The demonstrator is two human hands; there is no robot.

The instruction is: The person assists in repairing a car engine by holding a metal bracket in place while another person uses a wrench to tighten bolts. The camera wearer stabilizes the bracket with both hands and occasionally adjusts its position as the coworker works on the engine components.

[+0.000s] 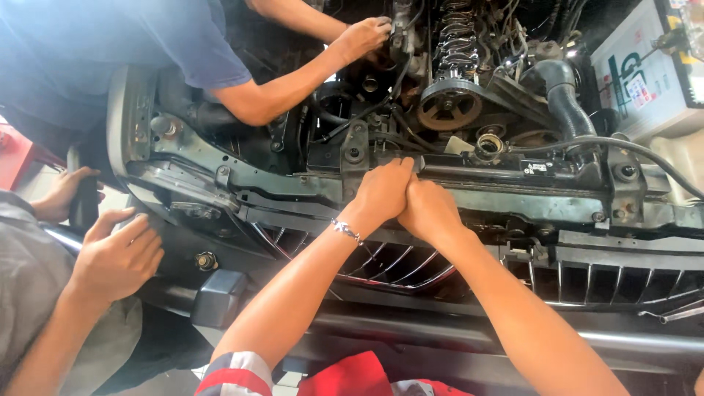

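I have both hands side by side on the front crossmember (469, 170) of an open engine bay, right at the middle of the scene. My left hand (383, 192), with a thin bracelet (346, 230) at the wrist, lies with its fingers curled over the near edge of that dark metal bar; my right hand (430, 211) presses against it, knuckle to knuckle, fingers tucked down onto the same edge. Both are partly closed on the bar, but I cannot tell whether they pinch anything smaller between them. Just near of my hands the chrome grille (400, 265) slants down toward the bumper (440, 334). Farther in, past the crossmember, sits a toothed timing pulley (449, 104), with a black rubber hose (565, 92) to its right and a white battery (645, 70) at the far right corner. A person in a blue shirt leans in from the far left, one hand (367, 34) closed around a part deep in the engine. At the near left, another person's hand (117, 257) rests open on the car's front corner, and their other hand (66, 192) grips a dark upright piece.
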